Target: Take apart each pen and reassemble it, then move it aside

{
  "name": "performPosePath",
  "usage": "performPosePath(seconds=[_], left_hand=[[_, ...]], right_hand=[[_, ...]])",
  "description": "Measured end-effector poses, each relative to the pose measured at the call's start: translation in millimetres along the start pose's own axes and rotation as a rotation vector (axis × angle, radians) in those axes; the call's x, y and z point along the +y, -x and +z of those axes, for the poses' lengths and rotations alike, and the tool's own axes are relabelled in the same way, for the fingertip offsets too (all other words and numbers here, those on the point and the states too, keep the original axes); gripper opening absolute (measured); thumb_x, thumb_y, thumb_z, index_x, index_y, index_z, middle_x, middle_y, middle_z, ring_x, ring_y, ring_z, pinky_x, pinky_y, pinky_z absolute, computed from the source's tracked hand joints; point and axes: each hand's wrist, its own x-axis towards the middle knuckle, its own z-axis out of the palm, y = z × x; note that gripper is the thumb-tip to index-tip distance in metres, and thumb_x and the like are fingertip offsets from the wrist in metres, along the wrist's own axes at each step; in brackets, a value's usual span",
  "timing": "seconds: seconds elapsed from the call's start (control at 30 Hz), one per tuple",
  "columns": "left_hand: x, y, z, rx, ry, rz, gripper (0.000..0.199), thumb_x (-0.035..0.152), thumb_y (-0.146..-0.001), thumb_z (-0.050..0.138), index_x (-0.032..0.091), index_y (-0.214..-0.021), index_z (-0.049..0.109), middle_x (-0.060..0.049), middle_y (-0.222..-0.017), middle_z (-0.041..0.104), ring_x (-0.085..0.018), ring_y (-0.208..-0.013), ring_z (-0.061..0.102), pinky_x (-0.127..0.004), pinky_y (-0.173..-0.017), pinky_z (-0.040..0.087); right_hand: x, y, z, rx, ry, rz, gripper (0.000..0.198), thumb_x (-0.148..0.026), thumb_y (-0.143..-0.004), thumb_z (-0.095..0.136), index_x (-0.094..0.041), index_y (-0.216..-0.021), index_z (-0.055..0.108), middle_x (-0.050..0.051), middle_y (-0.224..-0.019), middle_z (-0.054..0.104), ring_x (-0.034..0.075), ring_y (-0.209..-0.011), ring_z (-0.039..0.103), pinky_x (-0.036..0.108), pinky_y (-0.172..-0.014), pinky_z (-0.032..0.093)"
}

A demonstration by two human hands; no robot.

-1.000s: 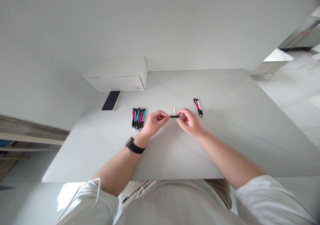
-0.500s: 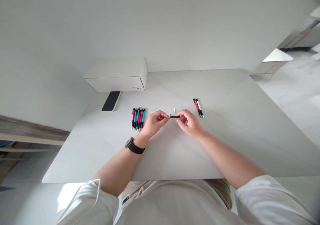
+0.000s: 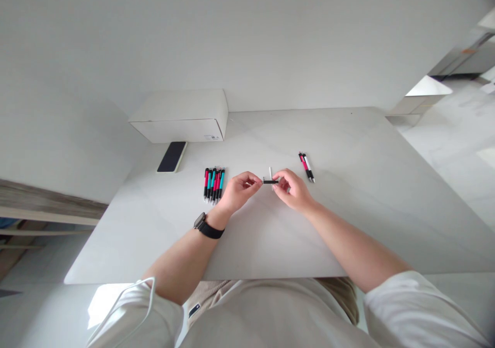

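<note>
My left hand (image 3: 240, 191) and my right hand (image 3: 294, 191) face each other over the middle of the table. Between their fingertips lies a short black pen grip section (image 3: 270, 182), held level. My left thumb and index finger pinch its left end, and my right fingers close round its right end. A thin pale strip shows inside the curled left fingers, too small to name. Just beyond the grip section, a slim white stick (image 3: 270, 171) is partly hidden by it and my right hand. Left of my left hand, several red and teal pens (image 3: 214, 185) lie side by side.
Two pens, one red (image 3: 304, 165) and one white (image 3: 308, 165), lie right of my right hand. A phone (image 3: 172, 156) rests at the back left, before a white box (image 3: 178, 130) against the wall. The table (image 3: 247, 255) ends close to my body.
</note>
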Motion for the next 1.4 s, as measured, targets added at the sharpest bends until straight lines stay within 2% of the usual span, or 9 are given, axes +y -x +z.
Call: performPosePath(seconds=[0.1, 0.4, 0.5, 0.63, 0.83, 1.0, 1.17, 1.27, 1.4], left_hand=[[1, 0, 0, -0.007, 0.002, -0.004, 0.028, 0.045, -0.087, 0.079, 0.019, -0.096, 0.075, -0.005, -0.087, 0.073, -0.013, -0.069, 0.061, -0.025, -0.061, 0.046], [-1, 0, -1, -0.017, -0.104, 0.019, 0.025, 0.043, -0.093, 0.072, 0.019, -0.097, 0.073, -0.005, -0.091, 0.074, -0.013, -0.074, 0.065, -0.024, -0.065, 0.050], [2, 1, -1, -0.010, -0.185, 0.094, 0.021, 0.038, -0.094, 0.071, 0.021, -0.105, 0.071, -0.005, -0.100, 0.073, -0.015, -0.084, 0.068, -0.026, -0.071, 0.055], [8, 4, -2, -0.030, -0.346, 0.253, 0.031, 0.031, -0.091, 0.074, 0.025, -0.121, 0.069, -0.007, -0.116, 0.069, -0.017, -0.094, 0.068, -0.030, -0.078, 0.058], [7, 4, 0, -0.041, -0.481, 0.343, 0.012, 0.027, -0.093, 0.072, 0.025, -0.105, 0.074, -0.007, -0.113, 0.066, -0.017, -0.094, 0.067, -0.031, -0.075, 0.057], [4, 0, -4, 0.075, -0.447, 0.323, 0.010, 0.028, -0.094, 0.071, 0.023, -0.103, 0.073, -0.008, -0.110, 0.066, -0.016, -0.087, 0.066, -0.030, -0.072, 0.057], [0, -6, -10, 0.258, -0.402, 0.260, 0.011, 0.030, -0.097, 0.066, 0.022, -0.105, 0.069, -0.007, -0.112, 0.064, -0.014, -0.085, 0.066, -0.026, -0.068, 0.056], [-2, -7, -11, 0.297, -0.383, 0.245, 0.012, 0.032, -0.098, 0.066, 0.022, -0.104, 0.068, -0.006, -0.113, 0.063, -0.014, -0.087, 0.066, -0.026, -0.068, 0.056], [-3, -8, -11, 0.313, -0.365, 0.238, 0.012, 0.032, -0.098, 0.066, 0.023, -0.105, 0.067, -0.006, -0.113, 0.063, -0.013, -0.086, 0.066, -0.026, -0.068, 0.056]], right_hand=[[0, 0, 1, 0.001, -0.007, -0.017, 0.013, -0.038, -0.099, 0.063, -0.029, -0.107, 0.065, 0.005, -0.105, 0.065, 0.017, -0.075, 0.062, 0.034, -0.070, 0.054], [6, -1, 2, 0.018, 0.024, -0.036, 0.014, -0.039, -0.101, 0.062, -0.028, -0.108, 0.065, 0.004, -0.099, 0.065, 0.017, -0.076, 0.063, 0.032, -0.068, 0.054], [7, -1, 1, 0.034, 0.045, -0.045, 0.011, -0.036, -0.100, 0.062, -0.028, -0.107, 0.066, 0.004, -0.100, 0.065, 0.017, -0.074, 0.062, 0.032, -0.067, 0.054], [7, -1, 0, 0.015, 0.121, -0.081, 0.011, -0.030, -0.099, 0.063, -0.028, -0.109, 0.067, 0.005, -0.106, 0.067, 0.016, -0.071, 0.061, 0.034, -0.069, 0.054], [6, 1, 4, -0.045, 0.217, -0.121, 0.013, -0.027, -0.099, 0.063, -0.029, -0.111, 0.068, 0.005, -0.110, 0.067, 0.016, -0.071, 0.061, 0.033, -0.072, 0.054], [4, -8, -4, 0.016, 0.253, -0.127, 0.023, -0.027, -0.098, 0.064, -0.028, -0.120, 0.066, 0.006, -0.116, 0.068, 0.016, -0.072, 0.062, 0.033, -0.072, 0.054], [-7, -29, -18, 0.028, 0.386, -0.170, 0.016, -0.022, -0.100, 0.058, -0.027, -0.109, 0.071, 0.004, -0.112, 0.071, 0.016, -0.074, 0.062, 0.032, -0.079, 0.051], [-11, -42, -14, -0.018, 0.473, -0.173, 0.019, -0.021, -0.101, 0.057, -0.027, -0.108, 0.074, 0.004, -0.113, 0.071, 0.018, -0.085, 0.065, 0.032, -0.081, 0.050], [-4, -53, 3, -0.092, 0.619, -0.144, 0.019, -0.021, -0.099, 0.062, -0.027, -0.107, 0.077, 0.007, -0.114, 0.070, 0.024, -0.102, 0.064, 0.036, -0.090, 0.049]])
